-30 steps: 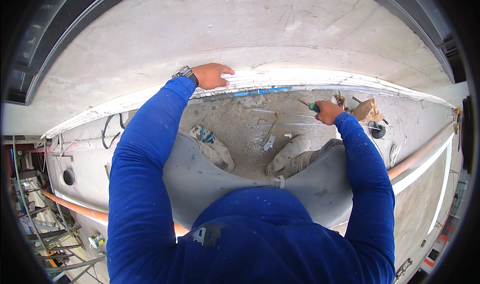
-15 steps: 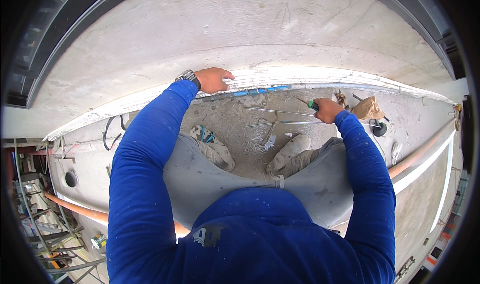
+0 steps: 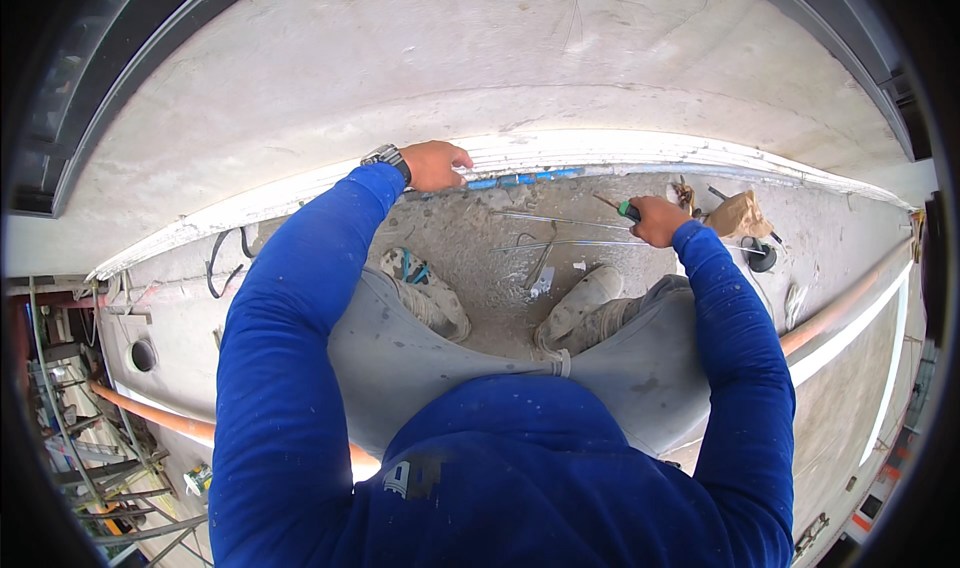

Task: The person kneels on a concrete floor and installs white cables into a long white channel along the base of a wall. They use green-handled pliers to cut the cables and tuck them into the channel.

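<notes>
My left hand (image 3: 432, 165), with a watch (image 3: 384, 156) on its wrist, rests against the long white pipes (image 3: 600, 150) at the foot of the wall. Its fingers are apart and partly bent; some are hidden. Just right of it, a blue pipe section (image 3: 525, 179) runs along the lower edge of the white pipes. Over the floor on the right, my right hand (image 3: 658, 221) is closed around a screwdriver (image 3: 628, 211) with a green and black handle. The thin shaft points left, toward the wall, and touches nothing I can make out.
Thin metal rods (image 3: 560, 245) lie between my shoes (image 3: 580, 308) and the wall. A brown paper piece (image 3: 735, 215) and a round black object (image 3: 762, 258) lie right of my right hand. Black cable (image 3: 215, 268) loops at left. An orange pipe (image 3: 835, 313) runs behind me.
My left hand has shifted slightly to the right along the white pipes, toward the blue section. The right hand keeps hold of the screwdriver in nearly the same place.
</notes>
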`<state>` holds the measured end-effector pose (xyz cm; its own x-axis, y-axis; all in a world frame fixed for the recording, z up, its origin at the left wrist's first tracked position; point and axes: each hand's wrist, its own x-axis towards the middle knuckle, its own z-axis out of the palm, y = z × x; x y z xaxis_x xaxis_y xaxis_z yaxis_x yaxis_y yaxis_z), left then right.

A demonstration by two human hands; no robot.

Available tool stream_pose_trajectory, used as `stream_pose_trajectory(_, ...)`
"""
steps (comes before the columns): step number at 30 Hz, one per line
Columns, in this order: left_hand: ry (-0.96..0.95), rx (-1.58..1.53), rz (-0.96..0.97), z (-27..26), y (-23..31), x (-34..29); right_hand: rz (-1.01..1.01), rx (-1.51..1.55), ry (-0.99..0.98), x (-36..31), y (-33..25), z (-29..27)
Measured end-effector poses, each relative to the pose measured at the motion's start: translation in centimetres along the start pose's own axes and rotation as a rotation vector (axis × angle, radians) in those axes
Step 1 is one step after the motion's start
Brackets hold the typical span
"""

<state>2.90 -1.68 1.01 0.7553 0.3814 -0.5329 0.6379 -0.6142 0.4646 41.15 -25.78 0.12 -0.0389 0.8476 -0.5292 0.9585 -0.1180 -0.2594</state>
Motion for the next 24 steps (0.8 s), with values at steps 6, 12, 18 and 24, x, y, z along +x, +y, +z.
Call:
stream_pose_trajectory(6,0.062,-0.067,-0.128,7.4,-1.6,7.6,0.049,0.009,-0.072,0.2,-1.1,0.0)
stream_pose_trajectory(12,0.529,-0.275,-0.358,23.1,-4.8,19.5,0.057,0.054,-0.08,0.2,-1.5,-0.5)
stream_pose_trajectory(18,0.744,-1.719,-0.668,28.0,-0.5,22.9,0.126,0.078,-0.171,0.7,-1.2,-0.5)
stream_pose_trajectory(24,0.822,-1.938,-0.592,27.0,0.9,22.2,0.148,0.115,-0.228,1.8,-0.9,-0.3)
